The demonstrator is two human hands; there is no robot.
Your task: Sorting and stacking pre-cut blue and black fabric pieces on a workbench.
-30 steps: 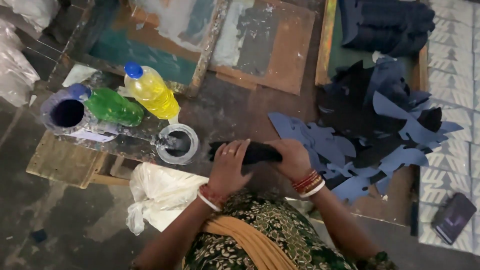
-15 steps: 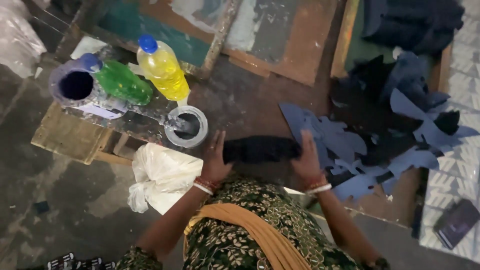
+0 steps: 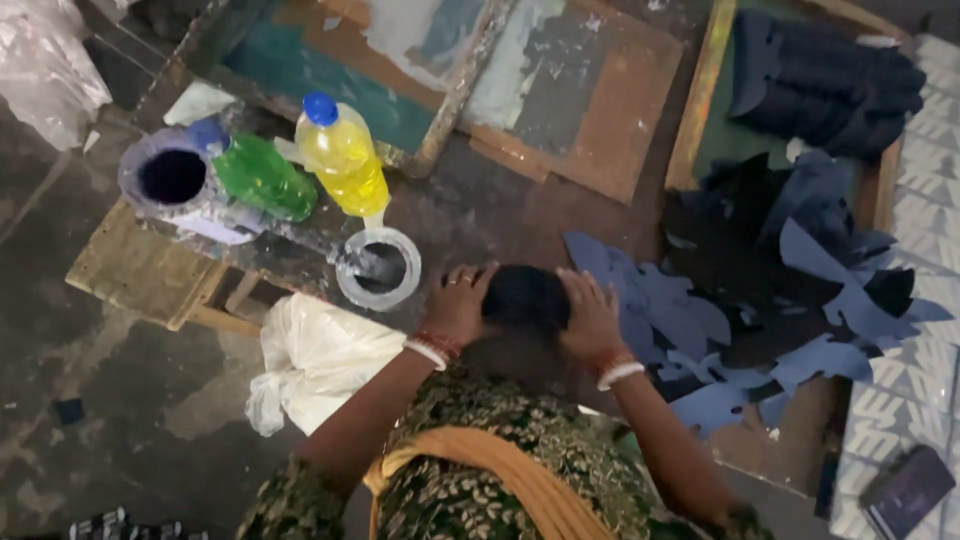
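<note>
two hands: left hand [image 3: 458, 305] and right hand [image 3: 592, 318], one dark piece [image 3: 525, 296] between them. left of them: two bottles, one yellow [image 3: 343, 157], one green [image 3: 262, 177]; one tape ring [image 3: 379, 267]; one white bag [image 3: 318, 360]. right: many blue cutouts [image 3: 690, 320], uncounted.

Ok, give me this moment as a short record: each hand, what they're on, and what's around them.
left hand: pressed on left end of dark piece
right hand: pressed on its right end
dark piece: flat on worktop, between both hands
left of hands: clear ring, white bag
behind ring: yellow bottle, green bottle, open pot
right of hands: blue cut pieces, scattered and overlapping
</note>
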